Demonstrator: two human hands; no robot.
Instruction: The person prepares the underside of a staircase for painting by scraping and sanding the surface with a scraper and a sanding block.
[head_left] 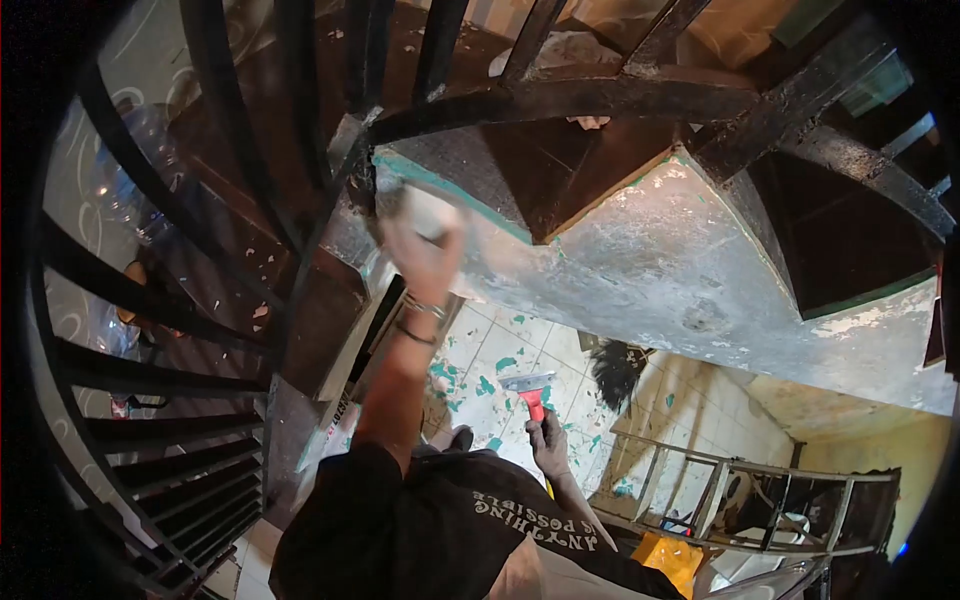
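My left hand [428, 262] is raised against the upper left of the patchy grey stair side [690, 270], below the dark railing. In it is a whitish flat piece [430, 212], smeared by motion, so its kind cannot be made out; the fingers around it are blurred too. Lower down and to the right, my right hand [547, 440] is closed around the red handle of a scraper [530, 387]. The scraper's wide metal blade points upward in the view, held above the tiled floor. Teal paint edges [455, 192] line the stepped top of the stair side.
Dark metal balusters [240, 130] curve along the left and top. Teal paint flakes litter the white tiles [480, 340]. A black bristly bundle [615, 370] lies near the wall. A ladder [715, 490] and a yellow bag [668, 562] are at lower right. Plastic bottles [135, 170] show behind the railing.
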